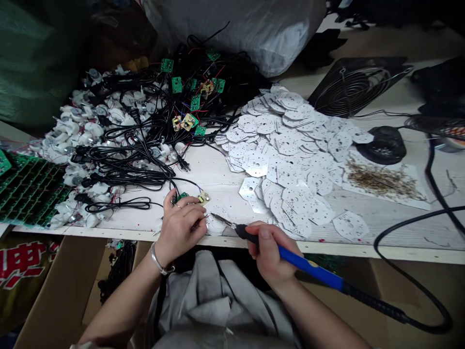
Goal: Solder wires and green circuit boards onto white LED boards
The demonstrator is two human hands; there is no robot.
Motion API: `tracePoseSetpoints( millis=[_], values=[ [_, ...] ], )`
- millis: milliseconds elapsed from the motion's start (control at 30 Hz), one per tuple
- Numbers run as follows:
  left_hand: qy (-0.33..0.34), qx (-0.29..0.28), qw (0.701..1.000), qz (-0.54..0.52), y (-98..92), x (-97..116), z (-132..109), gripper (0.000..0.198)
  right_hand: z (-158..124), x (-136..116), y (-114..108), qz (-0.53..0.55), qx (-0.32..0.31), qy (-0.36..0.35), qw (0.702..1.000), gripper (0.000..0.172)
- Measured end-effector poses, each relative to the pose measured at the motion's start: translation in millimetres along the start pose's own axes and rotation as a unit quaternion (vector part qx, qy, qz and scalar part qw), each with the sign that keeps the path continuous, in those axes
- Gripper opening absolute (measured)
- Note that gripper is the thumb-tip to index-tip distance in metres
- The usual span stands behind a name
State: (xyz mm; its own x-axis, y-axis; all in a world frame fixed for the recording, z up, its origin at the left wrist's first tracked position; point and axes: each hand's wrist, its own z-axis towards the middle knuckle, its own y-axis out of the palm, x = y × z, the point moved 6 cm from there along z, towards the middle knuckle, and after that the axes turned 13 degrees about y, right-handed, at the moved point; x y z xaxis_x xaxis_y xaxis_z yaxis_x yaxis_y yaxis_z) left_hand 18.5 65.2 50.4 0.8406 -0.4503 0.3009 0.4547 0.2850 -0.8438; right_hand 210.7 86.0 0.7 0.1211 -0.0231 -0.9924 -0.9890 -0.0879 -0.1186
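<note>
My left hand [179, 228] pinches thin wires [198, 224] just above a white metal LED plate [216, 224] at the table's front edge. A small green circuit board [181, 197] and a small yellowish board [204, 197] lie just beyond those fingers, joined to black cable. My right hand [269, 252] grips a blue-handled soldering iron [308, 263], whose tip [220, 220] points left and reaches close to the plate. A large heap of white drilled metal plates [286, 155] spreads to the right. The exact contact at the iron's tip is too small to tell.
Tangled black cables with green boards [138, 145] and white plastic parts [83, 131] fill the table's left. A green board panel [31, 189], a wire fan guard [354, 89], a dark coiled iron cleaner [385, 145] and a grey sack [236, 29] surround the work. Cardboard [61, 291] lies below.
</note>
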Motion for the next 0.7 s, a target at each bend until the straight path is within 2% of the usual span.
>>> tracePoseSetpoints(
  millis=[233, 433, 700],
  values=[
    [0.020, -0.003, 1.000, 0.005, 0.5, 0.5, -1.2, 0.012, -1.3, -6.2, -1.9, 0.027, 0.040, -0.001, 0.999, 0.033],
    [0.022, 0.003, 1.000, 0.007, 0.6, 1.2, -0.9, 0.012, -4.4, -0.4, 1.0, 0.016, 0.007, -0.006, 1.000, 0.029],
    [0.021, 0.004, 1.000, 0.005, 0.5, 1.2, -0.5, 0.012, -3.6, -3.9, 1.6, -0.012, -0.007, -0.034, 0.999, 0.027]
  ],
)
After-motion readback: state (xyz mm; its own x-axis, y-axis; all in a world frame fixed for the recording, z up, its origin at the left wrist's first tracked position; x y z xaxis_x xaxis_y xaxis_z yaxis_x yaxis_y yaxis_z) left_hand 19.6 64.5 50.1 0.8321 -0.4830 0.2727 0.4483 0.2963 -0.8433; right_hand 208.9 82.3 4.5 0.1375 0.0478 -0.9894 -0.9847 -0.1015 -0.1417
